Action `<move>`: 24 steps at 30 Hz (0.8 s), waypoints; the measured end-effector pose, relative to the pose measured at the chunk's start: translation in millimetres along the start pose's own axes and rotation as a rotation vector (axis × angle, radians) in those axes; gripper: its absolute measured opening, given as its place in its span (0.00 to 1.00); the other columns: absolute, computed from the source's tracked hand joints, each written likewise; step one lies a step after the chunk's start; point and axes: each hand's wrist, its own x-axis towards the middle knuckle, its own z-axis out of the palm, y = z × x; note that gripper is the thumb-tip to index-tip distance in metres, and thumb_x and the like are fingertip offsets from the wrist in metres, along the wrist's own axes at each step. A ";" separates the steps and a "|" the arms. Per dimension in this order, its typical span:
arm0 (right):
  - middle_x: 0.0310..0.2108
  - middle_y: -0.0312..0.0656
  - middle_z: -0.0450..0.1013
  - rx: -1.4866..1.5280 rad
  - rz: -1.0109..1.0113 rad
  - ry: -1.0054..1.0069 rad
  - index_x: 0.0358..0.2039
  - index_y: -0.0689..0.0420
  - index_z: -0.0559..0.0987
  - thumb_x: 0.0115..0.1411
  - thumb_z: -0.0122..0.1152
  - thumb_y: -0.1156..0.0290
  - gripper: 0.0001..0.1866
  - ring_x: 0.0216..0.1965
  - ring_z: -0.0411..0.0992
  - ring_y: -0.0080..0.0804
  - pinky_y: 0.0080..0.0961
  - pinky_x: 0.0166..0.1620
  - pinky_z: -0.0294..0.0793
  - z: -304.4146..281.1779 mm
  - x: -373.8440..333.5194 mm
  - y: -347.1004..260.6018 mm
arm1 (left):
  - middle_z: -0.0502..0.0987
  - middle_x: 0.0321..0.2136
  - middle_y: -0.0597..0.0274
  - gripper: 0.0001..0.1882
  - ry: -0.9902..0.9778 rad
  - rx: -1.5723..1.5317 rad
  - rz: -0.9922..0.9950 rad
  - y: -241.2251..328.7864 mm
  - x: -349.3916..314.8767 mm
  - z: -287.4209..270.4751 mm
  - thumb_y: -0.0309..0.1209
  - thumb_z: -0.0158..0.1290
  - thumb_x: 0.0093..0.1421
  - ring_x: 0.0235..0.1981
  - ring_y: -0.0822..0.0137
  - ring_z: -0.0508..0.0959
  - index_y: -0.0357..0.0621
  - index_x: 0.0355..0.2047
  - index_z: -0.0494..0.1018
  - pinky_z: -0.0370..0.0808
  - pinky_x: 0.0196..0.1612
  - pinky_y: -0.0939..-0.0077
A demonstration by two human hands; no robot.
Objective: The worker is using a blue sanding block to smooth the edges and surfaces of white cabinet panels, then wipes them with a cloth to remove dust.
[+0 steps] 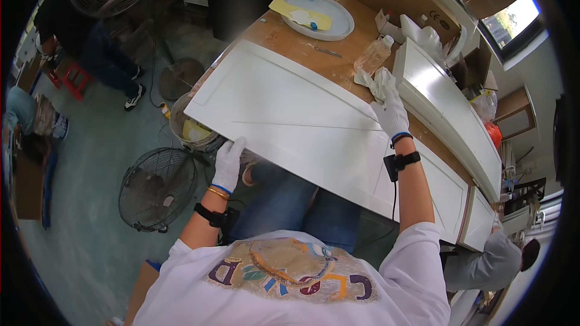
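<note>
A large white door panel [284, 93] with a framed border lies across the workbench, its near edge overhanging toward my legs. My left hand [228, 162], in a white glove, grips that near edge close to the panel's left end. My right hand [391, 111], gloved too, is over the panel's far edge, closed on a crumpled white cloth [380, 83]. Just beyond the cloth is a clear plastic bottle [374, 53] with pinkish liquid. A thin blade-like tool [327, 52] rests on the brown bench top between the panel and a round white tray.
The round white tray [343, 29] holds yellow sandpaper-like sheets and blue pieces. Another long white panel [444, 105] lies at right. A floor fan [158, 190] and bucket [177, 118] stand left of the bench. One person [109, 48] is far left, another [486, 262] at lower right.
</note>
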 end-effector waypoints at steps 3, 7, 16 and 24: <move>0.63 0.51 0.51 0.052 0.090 -0.059 0.59 0.55 0.61 0.55 0.56 0.67 0.30 0.61 0.55 0.47 0.35 0.58 0.61 27.6 33.1 29.1 | 0.77 0.28 0.60 0.14 -0.025 0.052 -0.013 -2.9 3.0 -6.3 0.37 0.48 0.62 0.29 0.71 0.77 0.36 0.33 0.72 0.75 0.35 0.77; 0.57 0.51 0.61 -0.097 0.493 -0.278 0.57 0.56 0.62 0.56 0.52 0.61 0.29 0.58 0.60 0.47 0.37 0.55 0.65 61.8 54.8 52.7 | 0.76 0.27 0.63 0.12 -0.056 -0.008 -0.004 -8.8 7.7 -4.9 0.35 0.49 0.61 0.28 0.74 0.75 0.36 0.32 0.73 0.73 0.34 0.80; 0.46 0.53 0.69 0.232 0.454 -0.358 0.48 0.60 0.71 0.51 0.58 0.57 0.27 0.47 0.70 0.47 0.34 0.49 0.68 23.4 36.2 -43.1 | 0.76 0.27 0.61 0.13 -0.028 0.051 0.125 -12.2 9.1 -9.0 0.34 0.51 0.59 0.30 0.73 0.75 0.34 0.36 0.72 0.74 0.36 0.78; 0.62 0.58 0.50 0.338 -0.232 -0.233 0.58 0.64 0.59 0.53 0.54 0.69 0.32 0.63 0.48 0.53 0.36 0.64 0.47 119.6 51.0 -157.8 | 0.73 0.36 0.65 0.16 -0.058 0.151 0.190 -9.3 6.0 -1.4 0.33 0.49 0.61 0.37 0.75 0.72 0.34 0.44 0.67 0.71 0.42 0.79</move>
